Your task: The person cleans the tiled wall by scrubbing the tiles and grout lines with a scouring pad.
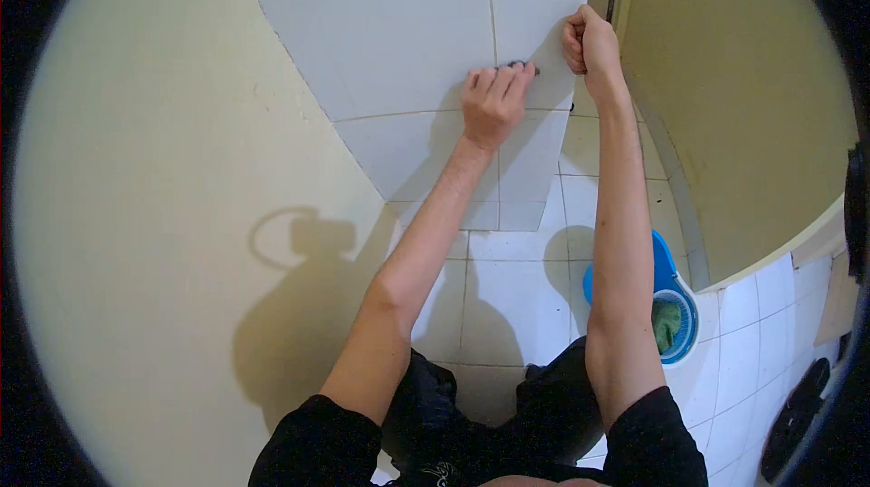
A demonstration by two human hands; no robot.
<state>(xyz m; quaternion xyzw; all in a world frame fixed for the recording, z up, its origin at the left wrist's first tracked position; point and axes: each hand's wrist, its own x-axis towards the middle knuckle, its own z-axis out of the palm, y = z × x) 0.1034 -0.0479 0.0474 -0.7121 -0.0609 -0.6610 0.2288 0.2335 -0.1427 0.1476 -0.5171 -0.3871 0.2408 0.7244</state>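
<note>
My left hand (494, 106) is against the white tiled surface (399, 43), its fingers curled over a small dark object (518, 64) that shows only in part above the fingertips. It lies close to a grout line between tiles. My right hand (594, 45) is closed in a fist at the right edge of the tiled surface; whether anything is inside it is hidden. Both arms reach forward from black sleeves.
A blue bucket (666, 256) with a basket holding a green cloth (666, 324) stands on the tiled floor (517, 297), partly behind my right forearm. Cream walls rise at left (163, 143) and right (734, 106). Dark footwear (796, 419) lies at the lower right.
</note>
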